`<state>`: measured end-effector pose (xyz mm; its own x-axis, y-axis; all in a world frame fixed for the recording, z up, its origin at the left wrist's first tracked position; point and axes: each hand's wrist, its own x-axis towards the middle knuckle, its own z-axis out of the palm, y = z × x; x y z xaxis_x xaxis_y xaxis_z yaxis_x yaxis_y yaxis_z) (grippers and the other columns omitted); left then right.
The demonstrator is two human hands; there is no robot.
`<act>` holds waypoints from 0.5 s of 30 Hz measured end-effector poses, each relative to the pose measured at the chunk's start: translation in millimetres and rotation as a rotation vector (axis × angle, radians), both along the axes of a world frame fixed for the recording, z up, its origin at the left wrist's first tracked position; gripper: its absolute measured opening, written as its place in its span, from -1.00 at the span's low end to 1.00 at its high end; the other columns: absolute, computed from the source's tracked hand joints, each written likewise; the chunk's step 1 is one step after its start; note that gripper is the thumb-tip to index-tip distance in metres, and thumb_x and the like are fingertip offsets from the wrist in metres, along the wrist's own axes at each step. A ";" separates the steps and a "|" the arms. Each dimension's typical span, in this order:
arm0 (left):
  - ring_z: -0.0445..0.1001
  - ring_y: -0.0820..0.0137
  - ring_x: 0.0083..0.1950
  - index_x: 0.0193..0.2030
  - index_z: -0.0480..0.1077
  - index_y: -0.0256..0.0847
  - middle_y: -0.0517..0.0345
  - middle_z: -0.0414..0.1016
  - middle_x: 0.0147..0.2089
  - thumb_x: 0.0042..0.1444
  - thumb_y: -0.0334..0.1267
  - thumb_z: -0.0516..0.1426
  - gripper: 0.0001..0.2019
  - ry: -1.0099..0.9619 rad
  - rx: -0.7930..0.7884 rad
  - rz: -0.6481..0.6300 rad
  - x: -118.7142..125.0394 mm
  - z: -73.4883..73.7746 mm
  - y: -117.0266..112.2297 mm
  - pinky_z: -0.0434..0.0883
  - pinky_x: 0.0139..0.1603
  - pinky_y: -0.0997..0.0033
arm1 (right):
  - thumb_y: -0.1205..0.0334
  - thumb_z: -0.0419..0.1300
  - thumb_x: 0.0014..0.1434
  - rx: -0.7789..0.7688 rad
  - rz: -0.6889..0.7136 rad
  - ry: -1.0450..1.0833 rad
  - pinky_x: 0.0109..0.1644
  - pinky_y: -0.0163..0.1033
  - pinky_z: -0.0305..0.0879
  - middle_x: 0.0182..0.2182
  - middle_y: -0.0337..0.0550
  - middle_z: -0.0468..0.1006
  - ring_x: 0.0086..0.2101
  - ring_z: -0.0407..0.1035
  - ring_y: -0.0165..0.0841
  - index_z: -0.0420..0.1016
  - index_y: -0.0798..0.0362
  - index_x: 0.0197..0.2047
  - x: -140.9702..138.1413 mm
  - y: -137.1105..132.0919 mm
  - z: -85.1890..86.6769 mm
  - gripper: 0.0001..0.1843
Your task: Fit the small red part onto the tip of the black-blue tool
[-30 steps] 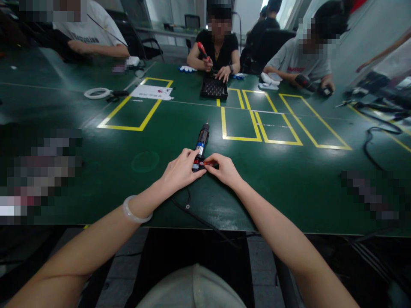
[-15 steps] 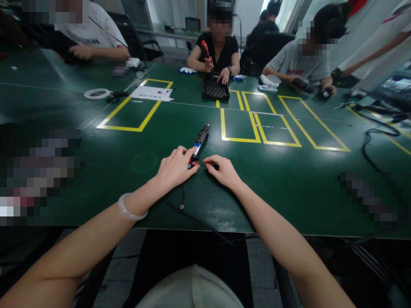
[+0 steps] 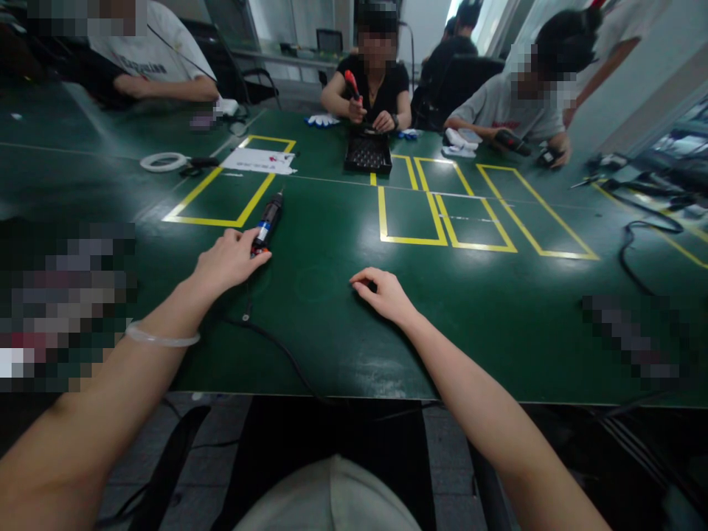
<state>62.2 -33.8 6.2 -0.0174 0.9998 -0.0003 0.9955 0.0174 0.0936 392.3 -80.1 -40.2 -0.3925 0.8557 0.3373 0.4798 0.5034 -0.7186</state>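
My left hand (image 3: 229,258) is closed around the rear part of a black electric screwdriver (image 3: 269,217) with a blue-and-white label. The tool's bit points away from me, close to the right edge of a yellow taped rectangle. A black cord (image 3: 276,343) trails from it toward the table's front edge, and a small ring-ended cord hangs below the hand. My right hand (image 3: 383,291) rests on the green table (image 3: 321,324) with its fingers loosely curled and apart, holding nothing.
Yellow tape rectangles (image 3: 412,240) mark the table. Across from me a person holds a red-handled tool (image 3: 352,85) over a black tray (image 3: 368,155). A white sheet (image 3: 259,159) and a coiled white cable (image 3: 163,162) lie at the left; dark cables (image 3: 630,243) lie at the right.
My left hand has moved left and slightly away from me, taking the electric screwdriver and its cord along. My right hand has stayed in place.
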 end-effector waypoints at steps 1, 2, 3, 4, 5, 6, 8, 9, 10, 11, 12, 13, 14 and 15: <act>0.35 -0.17 0.14 0.45 0.10 -0.18 -0.35 0.23 0.23 0.28 0.20 -0.04 -0.28 -0.005 -0.018 0.028 -12.2 -1.1 5.8 0.38 0.02 -0.20 | 0.34 0.19 0.23 -0.001 0.002 -0.004 -0.13 -0.22 0.33 -0.31 -0.17 0.63 -0.30 0.49 -0.35 0.59 0.05 -0.22 -0.2 -0.2 0.4 -0.87; 0.34 -0.15 0.15 0.45 0.08 -0.21 -0.37 0.21 0.24 0.28 0.20 -0.05 -0.27 -0.007 -0.038 0.055 -24.1 -2.3 11.6 0.37 0.04 -0.19 | 0.34 0.19 0.23 -0.003 0.002 -0.008 -0.13 -0.23 0.33 -0.31 -0.16 0.63 -0.30 0.49 -0.35 0.59 0.06 -0.22 -0.3 -0.5 0.9 -0.87; 0.33 -0.14 0.15 0.46 0.07 -0.22 -0.37 0.19 0.25 0.29 0.20 -0.07 -0.26 -0.005 -0.055 0.083 -35.8 -3.5 17.2 0.35 0.05 -0.19 | 0.35 0.19 0.23 -0.004 0.000 -0.010 -0.13 -0.23 0.33 -0.31 -0.16 0.63 -0.30 0.49 -0.35 0.59 0.07 -0.21 -0.5 -0.9 1.5 -0.87; 0.32 -0.12 0.15 0.46 0.06 -0.23 -0.36 0.18 0.26 0.29 0.20 -0.07 -0.26 0.001 -0.067 0.110 -47.2 -4.6 22.6 0.33 0.07 -0.18 | 0.36 0.19 0.23 -0.006 -0.003 -0.011 -0.13 -0.24 0.32 -0.31 -0.15 0.64 -0.30 0.49 -0.36 0.59 0.08 -0.21 -0.5 -1.2 2.2 -0.87; 0.31 -0.11 0.16 0.47 0.05 -0.23 -0.36 0.16 0.27 0.29 0.19 -0.07 -0.26 0.009 -0.073 0.134 -58.3 -5.7 27.7 0.32 0.09 -0.17 | 0.36 0.19 0.23 -0.010 -0.006 -0.010 -0.13 -0.24 0.32 -0.30 -0.15 0.64 -0.30 0.49 -0.36 0.59 0.08 -0.21 -0.6 -1.5 2.8 -0.86; 0.29 -0.10 0.17 0.47 0.04 -0.23 -0.35 0.15 0.29 0.29 0.18 -0.07 -0.26 0.017 -0.077 0.152 -68.9 -6.4 32.5 0.31 0.11 -0.15 | 0.37 0.20 0.23 -0.016 -0.008 -0.010 -0.13 -0.25 0.32 -0.30 -0.16 0.64 -0.29 0.49 -0.36 0.59 0.08 -0.21 -0.7 -1.8 3.4 -0.86; 0.27 -0.08 0.19 0.48 0.02 -0.20 -0.32 0.11 0.33 0.29 0.14 -0.04 -0.28 0.028 -0.081 0.179 -87.4 -6.9 40.3 0.29 0.12 -0.10 | 0.38 0.20 0.22 -0.027 -0.009 -0.010 -0.13 -0.25 0.32 -0.30 -0.16 0.64 -0.29 0.49 -0.37 0.60 0.07 -0.21 -0.7 -2.1 4.1 -0.86; 0.27 -0.08 0.20 0.48 0.01 -0.19 -0.32 0.09 0.35 0.29 0.12 -0.03 -0.29 0.032 -0.084 0.192 -94.4 -6.5 43.0 0.29 0.12 -0.09 | 0.38 0.20 0.22 -0.030 -0.009 -0.010 -0.13 -0.25 0.32 -0.30 -0.17 0.64 -0.29 0.49 -0.37 0.60 0.07 -0.21 -0.7 -2.2 4.2 -0.86; 0.27 -0.09 0.20 0.49 -0.01 -0.18 -0.32 0.08 0.36 0.29 0.11 -0.03 -0.29 0.037 -0.084 0.205 -99.5 -5.8 44.7 0.29 0.11 -0.09 | 0.38 0.20 0.22 -0.030 -0.009 -0.010 -0.12 -0.25 0.32 -0.30 -0.17 0.64 -0.29 0.49 -0.37 0.60 0.07 -0.21 -0.7 -2.2 4.0 -0.86; 0.27 -0.11 0.20 0.49 -0.03 -0.17 -0.33 0.07 0.37 0.29 0.10 -0.03 -0.28 0.043 -0.078 0.220 -102.5 -5.0 45.3 0.30 0.10 -0.09 | 0.39 0.20 0.22 -0.027 -0.009 -0.010 -0.12 -0.25 0.32 -0.30 -0.17 0.64 -0.29 0.49 -0.36 0.60 0.07 -0.21 -0.7 -2.0 3.7 -0.86; 0.28 -0.12 0.19 0.49 -0.04 -0.20 -0.34 0.09 0.37 0.29 0.10 -0.02 -0.28 0.050 -0.064 0.240 -103.3 -4.3 44.7 0.30 0.08 -0.10 | 0.38 0.20 0.22 -0.022 -0.009 -0.010 -0.12 -0.25 0.32 -0.30 -0.16 0.64 -0.29 0.49 -0.36 0.60 0.08 -0.21 -0.7 -1.9 3.3 -0.86; 0.30 -0.12 0.18 0.47 -0.03 -0.24 -0.36 0.13 0.36 0.29 0.09 -0.02 -0.28 0.058 -0.042 0.260 -102.1 -3.9 43.1 0.31 0.07 -0.11 | 0.38 0.20 0.22 -0.018 -0.008 -0.011 -0.12 -0.24 0.32 -0.29 -0.16 0.64 -0.29 0.49 -0.36 0.59 0.08 -0.21 -0.8 -1.7 2.8 -0.87; 0.32 -0.11 0.17 0.45 -0.01 -0.30 -0.38 0.18 0.33 0.29 0.07 -0.02 -0.29 0.067 -0.018 0.278 -99.3 -4.0 40.7 0.32 0.06 -0.11 | 0.38 0.20 0.23 -0.015 -0.008 -0.013 -0.12 -0.24 0.31 -0.29 -0.16 0.64 -0.28 0.48 -0.35 0.59 0.08 -0.21 -0.8 -1.4 2.4 -0.87; 0.34 -0.10 0.15 0.41 0.02 -0.37 -0.41 0.23 0.30 0.28 0.04 -0.01 -0.31 0.079 0.007 0.291 -95.7 -4.7 37.7 0.33 0.04 -0.10 | 0.38 0.20 0.23 -0.014 -0.009 -0.018 -0.11 -0.23 0.31 -0.29 -0.15 0.64 -0.28 0.48 -0.35 0.59 0.08 -0.20 -0.9 -1.2 2.1 -0.87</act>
<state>-33.5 4.0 1.5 -0.3034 0.9527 0.0192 0.9528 0.3031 0.0168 391.4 -81.3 -38.0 -0.3908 0.8638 0.3180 0.4974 0.4889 -0.7167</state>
